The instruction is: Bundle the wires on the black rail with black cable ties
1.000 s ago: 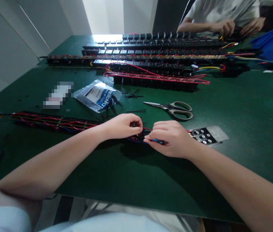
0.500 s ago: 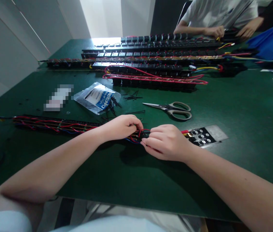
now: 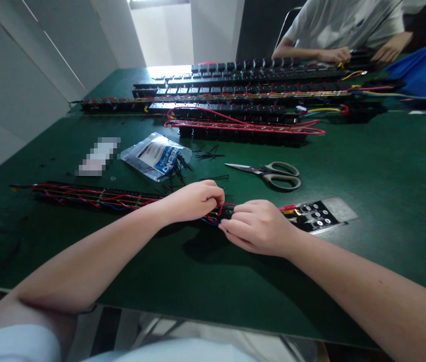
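A long black strip (image 3: 70, 193) carrying red, blue and yellow wires lies across the table in front of me. Over its right part my left hand (image 3: 200, 199) is closed in a pinch, fingertips by a red wire loop; what they hold is hidden. Just to the right, my right hand (image 3: 256, 226) is closed around the wired strip, with its fingertips at the wires. Beyond my right hand, red and yellow leads run to a clear-edged black panel (image 3: 316, 215) with round silvery contacts. Several thin black cable ties (image 3: 213, 177) lie behind my hands.
Open scissors (image 3: 273, 173) and a clear bag (image 3: 156, 156) spilling cable ties lie behind the strip. More wired black strips (image 3: 235, 108) are lined up farther back. A co-worker's hands (image 3: 335, 55) are at the far side, beside a blue bin (image 3: 422, 70).
The view has shifted slightly, so the table's contents sit a little lower and to the right. Both hands stay at the same spot on the strip, with only small finger movement.
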Tool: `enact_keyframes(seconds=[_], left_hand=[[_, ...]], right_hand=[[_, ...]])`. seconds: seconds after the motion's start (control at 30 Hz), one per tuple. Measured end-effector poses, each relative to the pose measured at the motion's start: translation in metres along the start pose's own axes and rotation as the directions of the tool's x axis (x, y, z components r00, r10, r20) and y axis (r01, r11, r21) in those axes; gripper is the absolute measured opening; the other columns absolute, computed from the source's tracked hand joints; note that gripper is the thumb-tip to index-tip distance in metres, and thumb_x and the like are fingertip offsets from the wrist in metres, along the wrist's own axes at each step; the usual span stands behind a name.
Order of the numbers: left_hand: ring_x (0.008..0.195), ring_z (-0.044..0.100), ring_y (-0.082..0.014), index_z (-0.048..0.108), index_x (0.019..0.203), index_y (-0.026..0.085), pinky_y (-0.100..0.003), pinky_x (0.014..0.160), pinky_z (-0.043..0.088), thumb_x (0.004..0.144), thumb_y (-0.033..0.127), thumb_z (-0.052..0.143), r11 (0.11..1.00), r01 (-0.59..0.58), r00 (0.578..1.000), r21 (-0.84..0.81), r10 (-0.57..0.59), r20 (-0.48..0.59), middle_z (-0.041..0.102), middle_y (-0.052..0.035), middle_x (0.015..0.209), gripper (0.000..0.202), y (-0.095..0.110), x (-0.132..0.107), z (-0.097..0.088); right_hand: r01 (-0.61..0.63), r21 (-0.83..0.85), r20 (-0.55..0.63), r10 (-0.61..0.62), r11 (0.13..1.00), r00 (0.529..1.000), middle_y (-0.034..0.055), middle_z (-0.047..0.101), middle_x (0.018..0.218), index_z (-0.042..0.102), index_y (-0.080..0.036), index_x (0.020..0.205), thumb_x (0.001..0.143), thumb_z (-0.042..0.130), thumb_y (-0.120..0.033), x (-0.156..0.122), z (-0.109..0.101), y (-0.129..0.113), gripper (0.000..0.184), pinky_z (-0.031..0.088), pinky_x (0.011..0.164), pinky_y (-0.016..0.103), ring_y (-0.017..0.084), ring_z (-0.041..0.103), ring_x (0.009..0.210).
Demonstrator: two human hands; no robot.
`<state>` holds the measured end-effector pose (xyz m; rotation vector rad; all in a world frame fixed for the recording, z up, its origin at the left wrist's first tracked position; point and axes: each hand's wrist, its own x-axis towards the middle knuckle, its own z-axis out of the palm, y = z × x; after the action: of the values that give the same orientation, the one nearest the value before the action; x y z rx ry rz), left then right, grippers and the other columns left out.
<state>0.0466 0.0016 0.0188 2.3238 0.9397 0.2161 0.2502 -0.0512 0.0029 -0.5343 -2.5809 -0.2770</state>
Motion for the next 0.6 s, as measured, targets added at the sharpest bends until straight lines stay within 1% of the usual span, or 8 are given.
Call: enact_keyframes(seconds=[0.13, 0.23, 0.37, 0.5, 0.6], left_hand=[[0.1, 0.062, -0.0177, 0.07, 0.092, 0.02, -0.031, 0.094, 0.048, 0.086, 0.013, 0.039, 1.0, 0.001, 1.0, -0.008, -0.001, 0.023, 0.062, -0.0045, 0.105, 0.032, -0.001, 0.0, 0.0], [0.104, 0.062, -0.0181, 0.071, 0.095, 0.02, -0.03, 0.099, 0.046, 0.087, 0.014, 0.039, 1.0, 0.007, 0.999, -0.014, -0.007, 0.045, 0.064, -0.005, 0.108, 0.034, -0.001, 0.001, 0.0], [0.101, 0.062, -0.0187, 0.07, 0.09, 0.02, -0.031, 0.095, 0.047, 0.087, 0.016, 0.039, 1.0, 0.021, 0.999, -0.01, -0.021, 0.044, 0.063, -0.0051, 0.106, 0.032, 0.0, 0.001, 0.0], [0.101, 0.062, -0.0188, 0.069, 0.088, 0.02, -0.031, 0.096, 0.046, 0.087, 0.016, 0.038, 0.999, 0.035, 0.999, -0.032, -0.034, 0.031, 0.062, -0.0043, 0.106, 0.031, 0.001, 0.001, 0.001], [0.1, 0.062, -0.0188, 0.068, 0.087, 0.02, -0.031, 0.094, 0.046, 0.086, 0.015, 0.038, 0.998, 0.041, 0.998, -0.041, -0.039, 0.039, 0.061, -0.0041, 0.105, 0.031, 0.002, 0.001, 0.001]], right_hand=[[-0.017, 0.01, 0.017, 0.016, 1.0, 1.0, 0.0002, 0.062, 0.058, 0.065, -0.017, 0.074, 0.097, 0.053, -0.02, -0.002, 0.002, 0.004, 0.026, 0.029, 0.057, 0.03, 0.013, 0.051, 0.057], [-0.073, 0.023, 0.041, 0.072, 0.997, 0.997, 0.0016, 0.062, 0.059, 0.066, -0.016, 0.075, 0.1, 0.05, -0.024, -0.004, 0.004, 0.008, 0.03, 0.028, 0.056, 0.03, 0.013, 0.051, 0.056], [-0.117, 0.041, 0.064, 0.114, 0.992, 0.991, 0.0022, 0.062, 0.06, 0.066, -0.016, 0.074, 0.1, 0.048, -0.026, -0.005, 0.005, 0.011, 0.033, 0.029, 0.056, 0.029, 0.013, 0.051, 0.056], [-0.137, 0.111, 0.079, 0.129, 0.984, 0.989, 0.0022, 0.064, 0.063, 0.067, -0.017, 0.077, 0.097, 0.052, -0.025, -0.005, 0.005, 0.012, 0.026, 0.03, 0.056, 0.028, 0.013, 0.053, 0.058], [-0.141, 0.161, 0.061, 0.133, 0.977, 0.989, 0.0024, 0.065, 0.064, 0.068, -0.017, 0.08, 0.094, 0.055, -0.023, -0.005, 0.006, 0.013, 0.02, 0.032, 0.055, 0.027, 0.013, 0.054, 0.058]])
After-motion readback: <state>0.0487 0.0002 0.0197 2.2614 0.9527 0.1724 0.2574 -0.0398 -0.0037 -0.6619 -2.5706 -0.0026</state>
